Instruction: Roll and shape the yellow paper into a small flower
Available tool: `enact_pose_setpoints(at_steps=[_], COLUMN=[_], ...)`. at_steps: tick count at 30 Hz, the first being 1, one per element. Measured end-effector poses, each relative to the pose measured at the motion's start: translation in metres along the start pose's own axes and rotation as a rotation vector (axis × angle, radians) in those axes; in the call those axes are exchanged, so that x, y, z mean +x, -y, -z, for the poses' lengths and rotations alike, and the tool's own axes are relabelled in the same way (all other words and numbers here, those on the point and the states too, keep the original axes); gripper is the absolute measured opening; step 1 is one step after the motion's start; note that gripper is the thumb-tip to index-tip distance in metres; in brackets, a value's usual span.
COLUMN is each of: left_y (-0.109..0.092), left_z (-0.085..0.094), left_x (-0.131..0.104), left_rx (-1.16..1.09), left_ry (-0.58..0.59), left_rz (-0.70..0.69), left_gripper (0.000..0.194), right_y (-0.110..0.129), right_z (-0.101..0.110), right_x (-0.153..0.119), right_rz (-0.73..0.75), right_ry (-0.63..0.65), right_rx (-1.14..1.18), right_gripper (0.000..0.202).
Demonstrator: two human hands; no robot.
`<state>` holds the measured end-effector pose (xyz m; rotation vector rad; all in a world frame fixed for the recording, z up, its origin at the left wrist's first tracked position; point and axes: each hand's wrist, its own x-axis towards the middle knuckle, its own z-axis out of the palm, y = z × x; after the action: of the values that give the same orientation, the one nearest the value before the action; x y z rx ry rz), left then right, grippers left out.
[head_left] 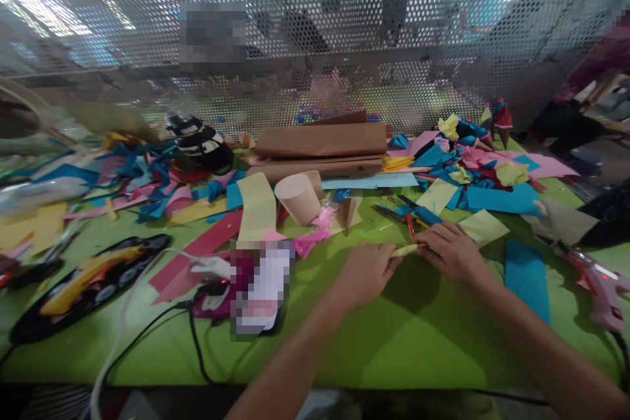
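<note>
Between both hands, just above the green table [394, 335], is a slim pale-yellow roll, apparently paper [405, 250]. My left hand [367, 269] pinches its left end with closed fingers. At its right end, my right hand [450, 248] is also closed, with a brownish tip showing by the fingers. Right behind that hand lie blue-handled scissors [423, 211] and something thin and red-orange [410, 226], partly covered. A pale yellow paper piece [485, 228] and a blue paper strip [526, 279] are to the right of my right hand.
A pink glue gun [598, 285] rests at the right. On the left are a phone [266, 289], a purple power strip [216, 298] with cables, and a black tray [98, 289]. Brown paper rolls [319, 141] and heaped scraps line the back, before a perforated metal screen [315, 33].
</note>
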<state>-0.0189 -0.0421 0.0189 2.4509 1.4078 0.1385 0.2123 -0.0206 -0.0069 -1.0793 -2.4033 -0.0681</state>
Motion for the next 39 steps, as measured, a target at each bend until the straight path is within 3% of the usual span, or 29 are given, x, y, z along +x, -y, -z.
enact_pose_setpoints(at_steps=[9,28,39], left_y=[-0.002,0.002,0.005], left_z=[-0.003,-0.014,-0.014], left_x=[0.001,0.004,0.005], left_rx=[0.085,0.179,0.151], left_ry=[-0.018,-0.110,-0.123], left_rz=[-0.025,-0.091,-0.078], left_gripper=[0.032,0.029,0.030], right_y=[-0.004,0.003,0.006], right_z=[-0.005,-0.004,-0.001], right_x=[-0.002,-0.001,0.002], right_rz=[0.036,-0.066,-0.064], right_ry=[0.017,0.078,0.029], right_rx=[-0.028,0.087,0.147], right_gripper=[0.022,0.027,0.021])
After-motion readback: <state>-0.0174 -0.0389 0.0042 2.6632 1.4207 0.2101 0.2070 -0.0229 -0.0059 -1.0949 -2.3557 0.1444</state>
